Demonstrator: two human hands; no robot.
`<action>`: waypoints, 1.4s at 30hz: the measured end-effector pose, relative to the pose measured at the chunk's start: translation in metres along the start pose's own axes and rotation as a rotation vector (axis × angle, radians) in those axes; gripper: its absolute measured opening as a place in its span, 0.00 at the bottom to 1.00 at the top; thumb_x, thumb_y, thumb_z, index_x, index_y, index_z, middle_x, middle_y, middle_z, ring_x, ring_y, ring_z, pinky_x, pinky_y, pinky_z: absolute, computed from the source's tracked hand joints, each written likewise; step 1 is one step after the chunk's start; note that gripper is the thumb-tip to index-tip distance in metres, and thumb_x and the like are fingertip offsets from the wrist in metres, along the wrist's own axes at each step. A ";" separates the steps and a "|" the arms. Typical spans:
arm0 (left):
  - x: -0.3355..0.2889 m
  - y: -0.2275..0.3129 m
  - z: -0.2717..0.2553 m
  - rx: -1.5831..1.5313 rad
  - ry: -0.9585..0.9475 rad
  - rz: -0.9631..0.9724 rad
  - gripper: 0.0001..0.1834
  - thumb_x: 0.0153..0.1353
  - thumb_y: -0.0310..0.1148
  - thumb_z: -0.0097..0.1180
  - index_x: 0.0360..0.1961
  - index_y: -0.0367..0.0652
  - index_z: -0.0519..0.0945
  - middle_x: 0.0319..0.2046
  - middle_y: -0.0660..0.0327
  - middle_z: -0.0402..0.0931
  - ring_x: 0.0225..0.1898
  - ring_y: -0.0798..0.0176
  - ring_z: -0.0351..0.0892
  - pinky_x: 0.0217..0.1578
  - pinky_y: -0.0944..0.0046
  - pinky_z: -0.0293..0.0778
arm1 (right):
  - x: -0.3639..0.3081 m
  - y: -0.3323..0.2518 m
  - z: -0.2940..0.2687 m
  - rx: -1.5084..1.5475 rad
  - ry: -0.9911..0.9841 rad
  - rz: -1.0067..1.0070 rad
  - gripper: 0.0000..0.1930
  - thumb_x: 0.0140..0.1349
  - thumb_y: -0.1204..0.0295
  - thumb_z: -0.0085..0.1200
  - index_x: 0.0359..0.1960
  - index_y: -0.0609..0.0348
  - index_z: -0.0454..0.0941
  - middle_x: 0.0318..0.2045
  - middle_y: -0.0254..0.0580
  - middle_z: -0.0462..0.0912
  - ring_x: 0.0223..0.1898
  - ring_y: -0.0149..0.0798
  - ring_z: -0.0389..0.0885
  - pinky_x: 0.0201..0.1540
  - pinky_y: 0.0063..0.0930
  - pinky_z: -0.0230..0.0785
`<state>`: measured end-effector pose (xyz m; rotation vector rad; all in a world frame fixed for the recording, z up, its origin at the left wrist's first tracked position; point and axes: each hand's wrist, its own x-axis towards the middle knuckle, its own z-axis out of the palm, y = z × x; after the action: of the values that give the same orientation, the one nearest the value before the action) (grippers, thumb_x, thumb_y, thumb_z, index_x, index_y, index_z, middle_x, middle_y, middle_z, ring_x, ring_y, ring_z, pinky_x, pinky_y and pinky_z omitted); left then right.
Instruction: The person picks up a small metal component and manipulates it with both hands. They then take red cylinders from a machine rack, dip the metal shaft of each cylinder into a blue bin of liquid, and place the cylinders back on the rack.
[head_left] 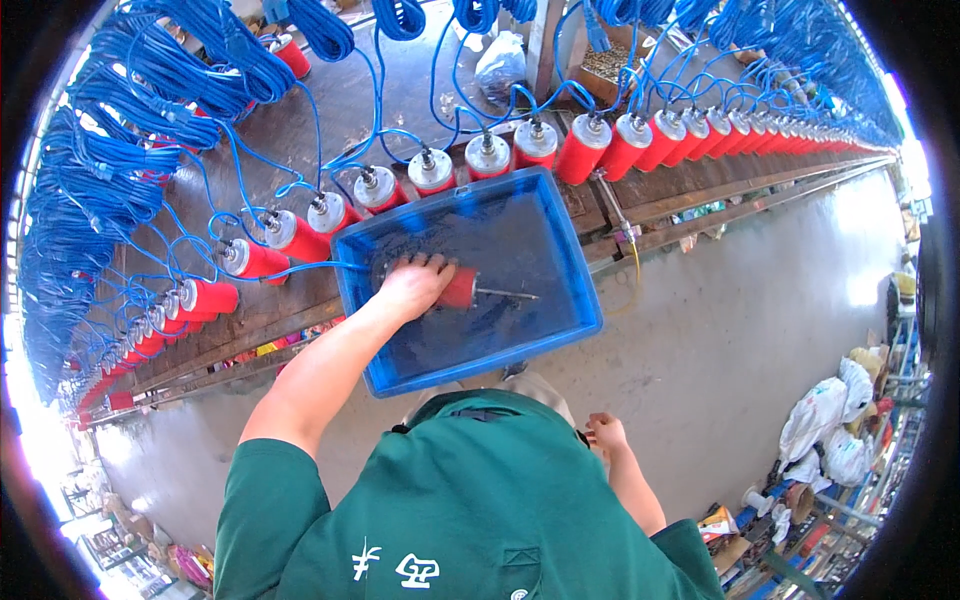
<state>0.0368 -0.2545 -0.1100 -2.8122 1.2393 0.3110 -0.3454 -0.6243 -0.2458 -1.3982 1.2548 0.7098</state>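
Observation:
My left hand [415, 285] reaches down into a blue plastic tub [585, 300] of dark water and is wrapped over a red cylinder [459, 288]. The cylinder lies on its side, partly hidden under my fingers. From its right end a thin metal rod [508, 294] sticks out, and a blue cable [305, 268] runs over the tub's left rim toward it. Low beside my right hip, apart from the tub, my right hand [606, 434] has curled fingers; what they hold, if anything, is hidden.
Along the wooden bench [660, 195] stands a long row of red cylinders [583, 150] with silver caps and blue cables. Coiled blue cables [225, 60] lie behind them. A metal fitting with a yellow hose [637, 262] hangs at the bench edge. White sacks [812, 420] lie at far right.

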 end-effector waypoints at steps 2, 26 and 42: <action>0.001 -0.006 0.004 0.035 -0.001 0.038 0.31 0.59 0.32 0.62 0.66 0.43 0.75 0.57 0.54 0.78 0.58 0.47 0.78 0.58 0.43 0.76 | 0.002 0.005 -0.003 0.015 -0.004 -0.005 0.17 0.73 0.72 0.51 0.60 0.61 0.79 0.47 0.44 0.86 0.41 0.41 0.87 0.43 0.37 0.82; -0.074 0.016 -0.168 0.274 -0.206 -0.039 0.51 0.43 0.45 0.79 0.69 0.41 0.71 0.49 0.54 0.79 0.48 0.51 0.82 0.46 0.52 0.76 | -0.139 -0.317 0.114 -0.521 0.038 -1.383 0.20 0.71 0.58 0.60 0.52 0.64 0.83 0.52 0.51 0.83 0.41 0.51 0.87 0.51 0.42 0.79; -0.163 -0.029 -0.109 -0.122 0.158 -0.119 0.50 0.39 0.44 0.77 0.68 0.49 0.75 0.47 0.54 0.82 0.46 0.48 0.83 0.50 0.50 0.78 | -0.135 -0.341 0.185 -0.680 -0.343 -2.011 0.16 0.73 0.68 0.59 0.61 0.47 0.81 0.32 0.38 0.83 0.34 0.43 0.83 0.44 0.36 0.77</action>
<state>-0.0312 -0.1310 0.0286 -3.0515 1.1081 0.1667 -0.0208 -0.4539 -0.0597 -2.0646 -0.9840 -0.1782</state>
